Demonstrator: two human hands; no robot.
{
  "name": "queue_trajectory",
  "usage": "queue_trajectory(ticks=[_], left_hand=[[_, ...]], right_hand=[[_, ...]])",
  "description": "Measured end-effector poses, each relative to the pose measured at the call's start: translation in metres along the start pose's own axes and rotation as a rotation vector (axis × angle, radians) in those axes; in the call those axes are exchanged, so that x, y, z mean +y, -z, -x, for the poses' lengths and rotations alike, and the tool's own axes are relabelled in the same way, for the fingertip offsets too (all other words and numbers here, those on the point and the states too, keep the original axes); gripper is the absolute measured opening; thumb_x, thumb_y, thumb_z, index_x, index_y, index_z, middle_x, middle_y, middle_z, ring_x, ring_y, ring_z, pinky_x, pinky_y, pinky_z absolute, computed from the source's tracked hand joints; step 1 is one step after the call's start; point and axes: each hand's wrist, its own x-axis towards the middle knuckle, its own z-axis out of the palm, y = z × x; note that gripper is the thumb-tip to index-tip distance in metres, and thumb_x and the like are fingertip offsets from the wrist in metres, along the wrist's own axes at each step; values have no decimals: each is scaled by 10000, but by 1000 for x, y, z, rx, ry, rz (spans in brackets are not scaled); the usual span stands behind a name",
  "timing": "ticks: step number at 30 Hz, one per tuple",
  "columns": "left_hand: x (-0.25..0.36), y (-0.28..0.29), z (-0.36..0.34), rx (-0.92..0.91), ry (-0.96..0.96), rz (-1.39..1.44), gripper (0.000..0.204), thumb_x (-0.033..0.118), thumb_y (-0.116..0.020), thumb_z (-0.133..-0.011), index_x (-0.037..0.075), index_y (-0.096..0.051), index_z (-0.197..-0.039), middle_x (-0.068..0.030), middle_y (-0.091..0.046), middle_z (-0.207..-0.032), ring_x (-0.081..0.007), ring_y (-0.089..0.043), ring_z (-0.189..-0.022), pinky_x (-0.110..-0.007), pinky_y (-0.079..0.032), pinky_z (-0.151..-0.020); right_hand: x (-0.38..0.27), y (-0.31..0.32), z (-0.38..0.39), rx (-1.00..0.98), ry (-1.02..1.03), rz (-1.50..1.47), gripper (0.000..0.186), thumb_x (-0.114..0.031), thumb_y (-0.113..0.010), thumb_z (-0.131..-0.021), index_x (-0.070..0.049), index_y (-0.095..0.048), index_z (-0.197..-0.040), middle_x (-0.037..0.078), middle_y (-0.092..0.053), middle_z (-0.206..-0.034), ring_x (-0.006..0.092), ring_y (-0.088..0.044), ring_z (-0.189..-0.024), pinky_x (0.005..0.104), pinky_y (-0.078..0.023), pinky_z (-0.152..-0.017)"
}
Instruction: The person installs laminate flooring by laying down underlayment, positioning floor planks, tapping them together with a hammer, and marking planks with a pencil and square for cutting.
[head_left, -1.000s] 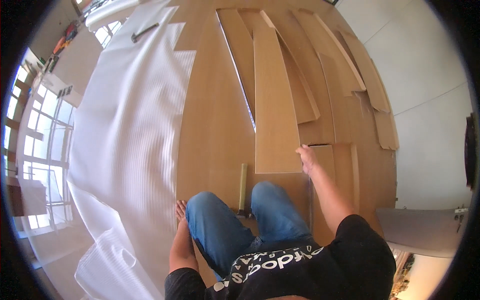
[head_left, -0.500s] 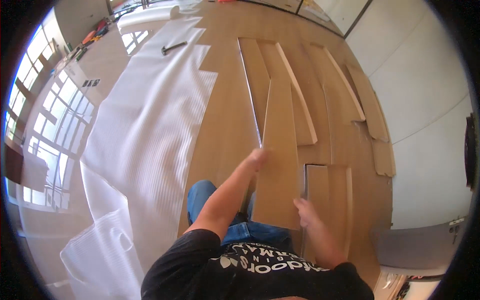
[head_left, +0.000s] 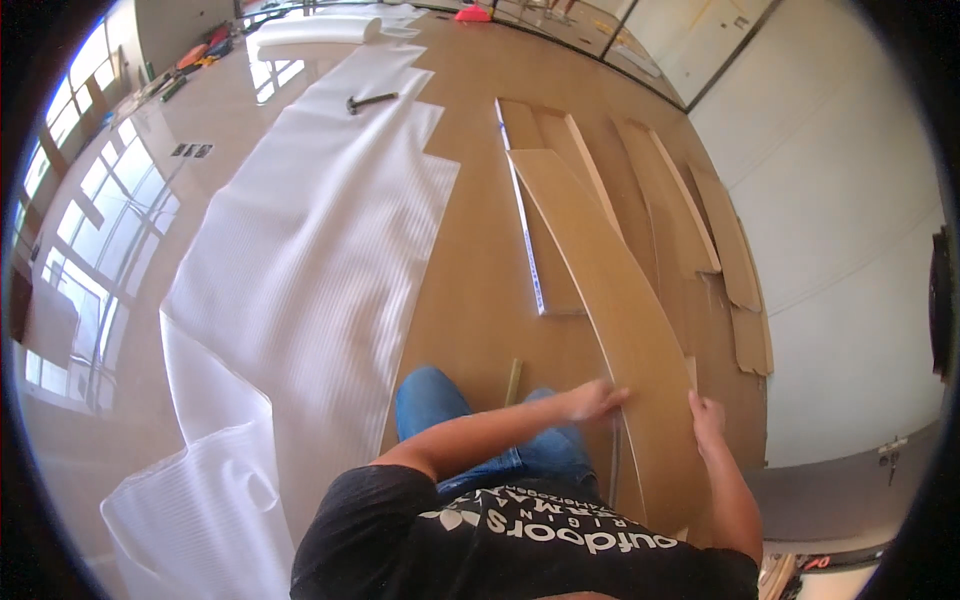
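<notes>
A long wood-coloured floorboard (head_left: 615,300) slants across in front of me, its near end close to my right side and its far end over the opened carton. My left hand (head_left: 597,398), slightly blurred, is closed on the board's left edge. On the right edge, my right hand (head_left: 706,415) grips the same board with the thumb on top. Beneath the far end lies an opened carton of floorboards (head_left: 520,125), partly covered by the board. A thin yellowish strip (head_left: 514,382) shows between my knees.
White ribbed underlay (head_left: 310,250) covers the floor at left, with a hammer (head_left: 372,102) on it and an underlay roll (head_left: 320,36) beyond. More opened cartons (head_left: 665,190) and cardboard pieces (head_left: 725,240) lie along the white wall (head_left: 850,200). Laid wooden flooring (head_left: 460,270) extends ahead.
The floorboard has swung to the right and turned, its near end now by my right side. Both hands moved right with it, still gripping its edges. The view has shifted slightly.
</notes>
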Motion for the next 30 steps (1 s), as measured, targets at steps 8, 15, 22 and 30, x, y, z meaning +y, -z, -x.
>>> queue_trajectory(ticks=[8,15,22,30], left_hand=[[54,231,97,784,-436,-1176,785,581,-802,-802,138,-549,-1399,-161,-473,-1488,-374,-385,-1439,-526,-291,-1199],[-88,307,127,-52,394,-999,802,794,-623,-849,24,-771,-1017,-213,-746,-1005,-382,-702,-1002,-514,-547,-825],[-43,251,173,177,628,-846,800,779,-594,-883,0,-768,-939,-229,-739,-944,-420,-696,-900,-518,-537,-803],[-88,96,252,782,989,-888,642,638,-604,-951,50,-756,-741,-217,-705,-746,-399,-706,-727,-511,-546,-697]], right_hand=[[11,43,70,-179,195,324,582,-387,-649,-997,69,-495,-670,216,-328,-632,183,-339,-554,431,-337,-524],[43,1,-7,-553,295,449,534,-437,-658,-962,42,-626,-729,253,-558,-658,364,-541,-558,469,-427,-562],[13,-43,-191,-701,659,538,447,-401,-654,-951,-20,-638,-717,231,-652,-762,446,-622,-694,484,-483,-608],[-96,-213,-339,-256,1283,363,341,-386,-650,-978,-124,-703,-1189,124,-653,-1259,353,-599,-1207,503,-462,-1065]])
